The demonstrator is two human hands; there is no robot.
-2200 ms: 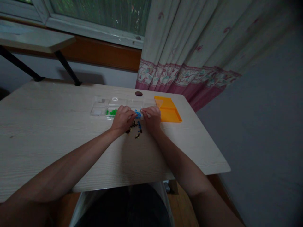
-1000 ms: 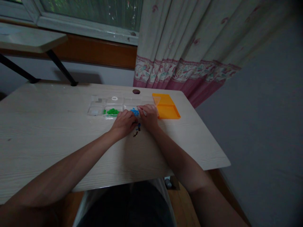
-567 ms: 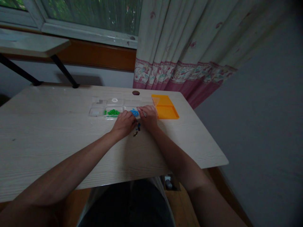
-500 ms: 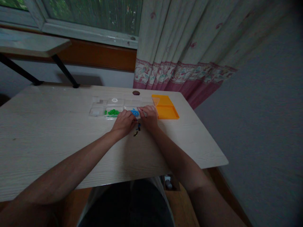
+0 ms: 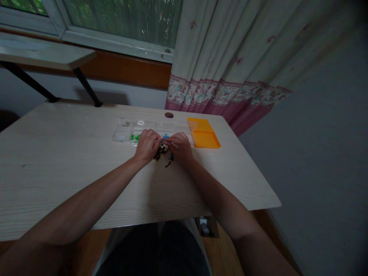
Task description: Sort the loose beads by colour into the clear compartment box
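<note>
My left hand (image 5: 147, 146) and my right hand (image 5: 181, 148) meet over the near edge of a clear plastic compartment box (image 5: 120, 134). Fingertips of both are pinched together around a tiny blue piece (image 5: 163, 139), too small to name more exactly. Below them on the table lies a loose heap of small dark brown pieces (image 5: 160, 152). By my right hand sit a few dark and blue bits (image 5: 171, 156) and a separate blackish-gold one (image 5: 168, 164). Green pieces (image 5: 135, 137) fill one compartment, partly covered by my left hand. More blue pieces (image 5: 166, 135) show between the hands.
An open orange-yellow case (image 5: 205, 138) lies right of the clear box. Behind it are a round table hole (image 5: 169, 115) and a floral curtain (image 5: 198, 92). A raised shelf (image 5: 57, 55) on black legs stands at the back left of the pale table (image 5: 71, 168).
My hands have drawn together, pinching at one spot. The left hand moved off the dark heap, which now shows. The whole view has shifted slightly.
</note>
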